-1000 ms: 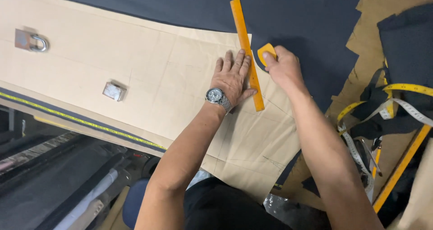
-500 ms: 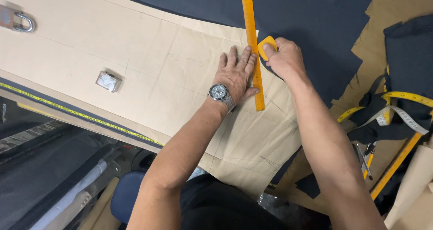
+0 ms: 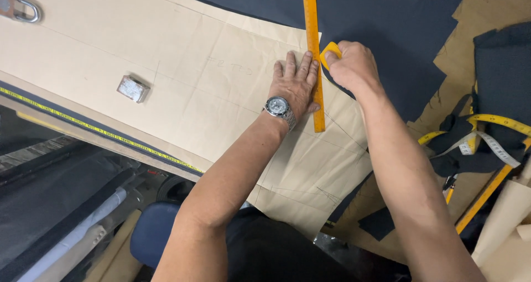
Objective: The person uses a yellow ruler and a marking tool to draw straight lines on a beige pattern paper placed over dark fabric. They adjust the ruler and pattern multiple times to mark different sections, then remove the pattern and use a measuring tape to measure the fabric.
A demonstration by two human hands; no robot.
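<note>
My left hand (image 3: 294,83), with a wristwatch on the wrist, lies flat on the tan paper pattern (image 3: 182,77) and presses down an orange ruler (image 3: 310,22). The ruler runs away from me across the pattern's right edge onto dark navy fabric (image 3: 387,22). My right hand (image 3: 351,66) is closed around a small yellow piece of tailor's chalk (image 3: 329,50), held against the ruler's right edge.
Two metal weights (image 3: 133,88) (image 3: 16,6) rest on the pattern. A yellow tape measure (image 3: 487,121), dark fabric scraps (image 3: 500,66) and another orange ruler (image 3: 487,196) lie at the right. A yellow-striped table edge (image 3: 99,130) runs along the left; a blue stool (image 3: 155,232) stands below.
The view has shifted, so the ruler and both hands sit a little higher and further right in the frame. The hands keep their hold on ruler and chalk.
</note>
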